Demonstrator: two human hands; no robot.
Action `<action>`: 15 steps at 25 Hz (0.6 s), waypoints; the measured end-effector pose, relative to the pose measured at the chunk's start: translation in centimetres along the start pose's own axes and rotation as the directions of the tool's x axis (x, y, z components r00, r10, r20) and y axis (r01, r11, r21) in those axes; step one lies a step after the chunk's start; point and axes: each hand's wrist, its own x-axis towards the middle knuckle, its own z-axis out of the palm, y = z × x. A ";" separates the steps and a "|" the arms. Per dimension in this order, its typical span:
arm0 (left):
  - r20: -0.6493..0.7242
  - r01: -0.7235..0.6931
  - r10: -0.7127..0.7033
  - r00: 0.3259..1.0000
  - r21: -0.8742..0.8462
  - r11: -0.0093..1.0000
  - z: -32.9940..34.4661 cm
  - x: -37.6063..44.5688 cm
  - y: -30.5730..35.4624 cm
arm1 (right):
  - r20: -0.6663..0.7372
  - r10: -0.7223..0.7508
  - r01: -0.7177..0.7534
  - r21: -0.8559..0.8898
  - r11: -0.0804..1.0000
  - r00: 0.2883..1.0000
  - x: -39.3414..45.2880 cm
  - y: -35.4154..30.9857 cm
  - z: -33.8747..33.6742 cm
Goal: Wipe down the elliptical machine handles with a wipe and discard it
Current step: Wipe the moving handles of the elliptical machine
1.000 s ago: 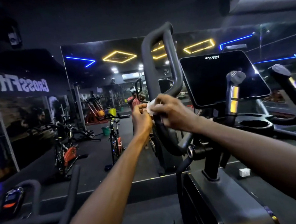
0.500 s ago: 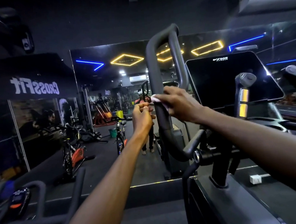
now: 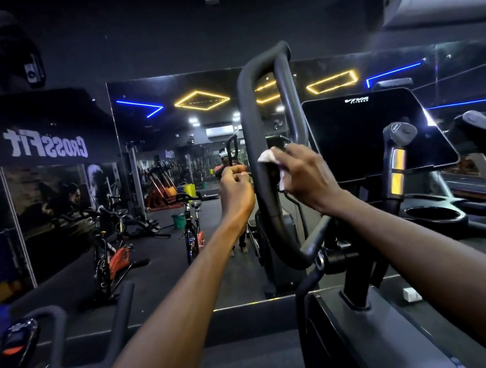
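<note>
The elliptical's left moving handle [image 3: 253,120] is a tall black loop rising in the middle of the view. My right hand [image 3: 307,176] presses a white wipe [image 3: 267,155] against the loop's front bar at mid height, fingers wrapped behind it. My left hand [image 3: 235,191] hovers just left of the same bar with its fingers curled in a loose fist, and nothing shows in it. A short fixed grip [image 3: 398,158] with yellow sensor bands stands right of the console, and the right handle [image 3: 480,132] shows at the far right edge.
The dark console screen [image 3: 373,134] sits behind my right hand, with a cup holder [image 3: 431,216] below it. A wall mirror [image 3: 179,188] ahead reflects spin bikes and gym lights. Another machine's handlebar [image 3: 56,334] is at the lower left.
My right hand has slid the wipe up the handle bar. My left hand has come off the wipe and now sits apart from the bar. The camera has tilted slightly.
</note>
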 end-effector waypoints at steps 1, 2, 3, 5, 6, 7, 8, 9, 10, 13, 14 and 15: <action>-0.003 -0.007 0.007 1.000 0.017 1.000 0.1 0.0 0.0 | -0.042 0.080 -0.080 0.019 0.997 0.996 0.3 0.3 0.0; -0.011 -0.021 0.022 1.000 0.034 0.999 0.2 0.0 0.1 | -0.054 0.085 -0.083 0.039 0.996 0.995 0.5 0.2 -0.1; -0.018 -0.038 0.039 0.999 0.051 0.998 0.3 0.1 0.2 | -0.030 0.045 -0.043 0.056 0.998 0.999 0.6 -0.1 0.0; -0.027 -0.061 0.063 0.998 0.084 0.995 0.7 0.3 0.3 | -0.010 0.030 -0.029 0.060 0.998 0.999 0.4 -0.4 0.3; -0.026 -0.064 0.067 0.997 0.098 0.993 0.9 0.4 0.3 | -0.029 0.106 -0.104 0.059 0.993 0.994 0.7 -0.2 0.3; -0.036 -0.067 0.072 0.997 0.121 0.990 1.0 0.4 0.3 | -0.051 0.171 -0.168 0.057 0.984 0.984 0.9 0.1 0.2; -0.063 -0.080 0.091 0.994 0.159 0.984 1.1 0.3 0.3 | -0.052 0.163 -0.160 0.054 0.986 0.985 0.9 0.2 0.2; -0.094 -0.101 0.122 0.988 0.200 0.975 1.2 0.2 0.4 | -0.027 0.106 -0.105 0.035 0.994 0.994 0.7 0.1 0.3; -0.122 -0.126 0.156 0.980 0.225 0.966 1.3 0.1 0.6 | -0.021 0.053 -0.053 0.009 0.999 0.998 0.4 0.2 0.4; -0.171 -0.185 0.228 0.959 0.234 0.954 2.0 0.0 1.3 | -0.074 0.177 -0.176 0.017 0.984 0.982 0.4 1.3 -0.2; -0.184 -0.216 0.262 0.947 0.238 0.947 2.3 -0.2 1.7 | -0.072 0.146 -0.145 0.018 0.989 0.987 0.3 1.7 -0.2; -0.198 -0.249 0.305 0.932 0.261 0.933 2.6 -0.2 2.0 | -0.034 0.067 -0.066 0.007 0.998 0.997 0.1 1.7 -0.2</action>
